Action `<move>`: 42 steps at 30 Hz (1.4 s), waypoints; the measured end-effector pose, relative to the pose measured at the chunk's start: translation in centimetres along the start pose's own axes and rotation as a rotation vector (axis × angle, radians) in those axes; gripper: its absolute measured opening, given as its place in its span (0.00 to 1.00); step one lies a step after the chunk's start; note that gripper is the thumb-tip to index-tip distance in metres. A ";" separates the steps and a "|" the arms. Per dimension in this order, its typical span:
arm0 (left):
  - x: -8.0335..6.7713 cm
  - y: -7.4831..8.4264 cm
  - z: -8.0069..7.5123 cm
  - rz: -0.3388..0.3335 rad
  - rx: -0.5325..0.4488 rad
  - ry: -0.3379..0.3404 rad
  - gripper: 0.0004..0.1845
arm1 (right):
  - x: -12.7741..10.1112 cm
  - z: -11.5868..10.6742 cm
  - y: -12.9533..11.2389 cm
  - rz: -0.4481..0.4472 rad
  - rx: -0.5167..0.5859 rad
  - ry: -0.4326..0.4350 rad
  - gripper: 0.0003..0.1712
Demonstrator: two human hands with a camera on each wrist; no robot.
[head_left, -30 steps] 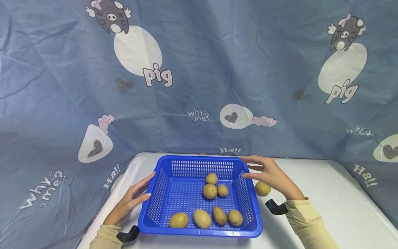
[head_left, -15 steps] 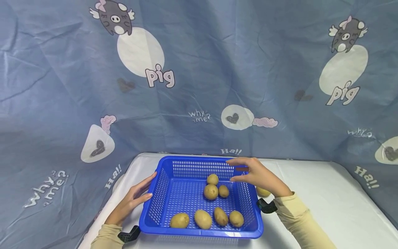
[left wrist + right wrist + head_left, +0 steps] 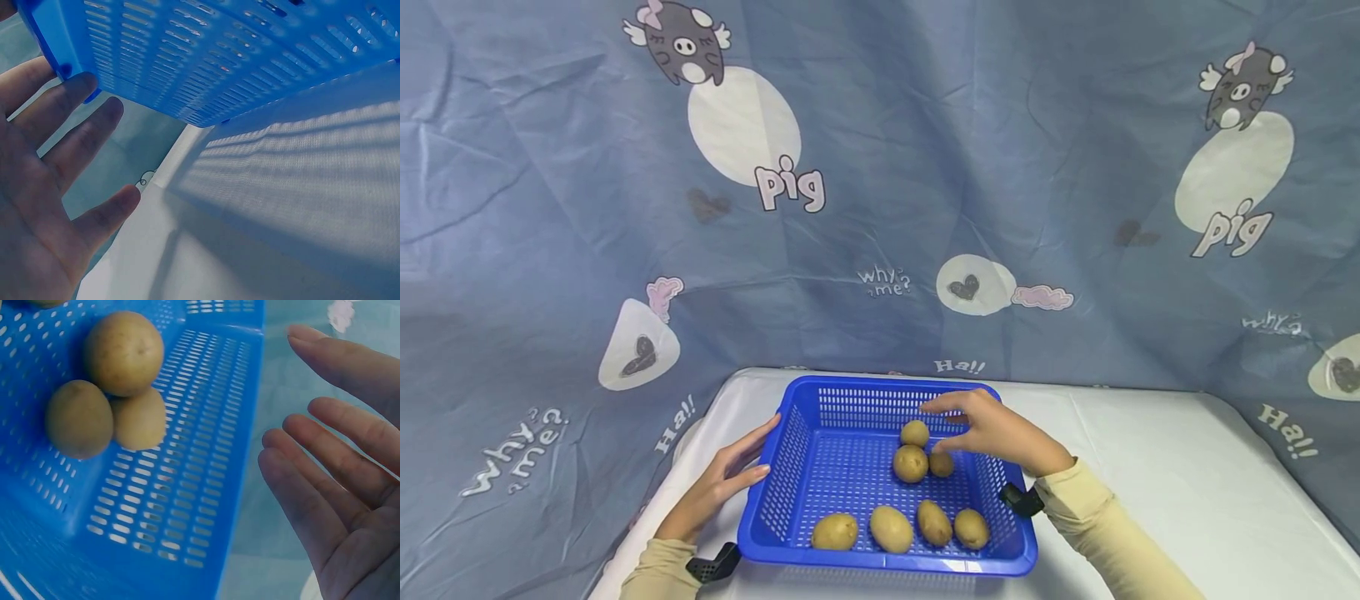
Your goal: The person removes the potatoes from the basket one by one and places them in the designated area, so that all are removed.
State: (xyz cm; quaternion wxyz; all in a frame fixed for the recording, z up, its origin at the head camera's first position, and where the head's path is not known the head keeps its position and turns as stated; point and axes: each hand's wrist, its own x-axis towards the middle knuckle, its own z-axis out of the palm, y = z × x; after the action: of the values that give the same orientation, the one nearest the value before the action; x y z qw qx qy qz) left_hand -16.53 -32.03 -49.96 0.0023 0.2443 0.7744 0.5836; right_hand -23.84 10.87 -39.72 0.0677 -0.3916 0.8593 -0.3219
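Observation:
A blue slotted basket [image 3: 842, 467] stands on the white table [image 3: 1157, 467]. Inside it, three potatoes [image 3: 911, 463] cluster near the back and several more lie in a row along the front wall [image 3: 891, 528]. My left hand [image 3: 730, 473] is open, with straight fingers against the basket's left wall [image 3: 187, 56]; the left wrist view shows the left hand [image 3: 56, 162] with its fingertips at the rim. My right hand [image 3: 973, 427] hovers open over the back cluster, holding nothing. In the right wrist view the right hand [image 3: 331, 462] is spread beside the three potatoes [image 3: 124, 353].
A blue printed cloth [image 3: 880, 208] hangs close behind the table and drapes down its left side. Bare white tabletop stretches to the right of the basket. The table's front edge runs just below the basket.
My right hand has moved left, from beside the basket's right rim to over its inside. The loose potato to the right of the basket is now out of sight. My left hand has stayed put.

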 end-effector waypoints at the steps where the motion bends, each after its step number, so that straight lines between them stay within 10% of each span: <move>1: 0.0 0.0 0.0 -0.004 0.000 -0.001 0.35 | 0.1 0.1 0.0 -0.011 -0.033 -0.005 0.30; 42: 0.0 -0.2 -0.1 -0.010 -0.005 -0.006 0.35 | 4.2 5.2 1.3 -0.042 -0.205 -0.228 0.18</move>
State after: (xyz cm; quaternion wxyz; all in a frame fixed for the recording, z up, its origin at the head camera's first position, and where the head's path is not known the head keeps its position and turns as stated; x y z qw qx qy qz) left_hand -16.66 -32.12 -50.08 0.0082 0.2422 0.7741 0.5849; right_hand -25.62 5.90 -44.04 0.1174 -0.4484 0.8661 -0.1872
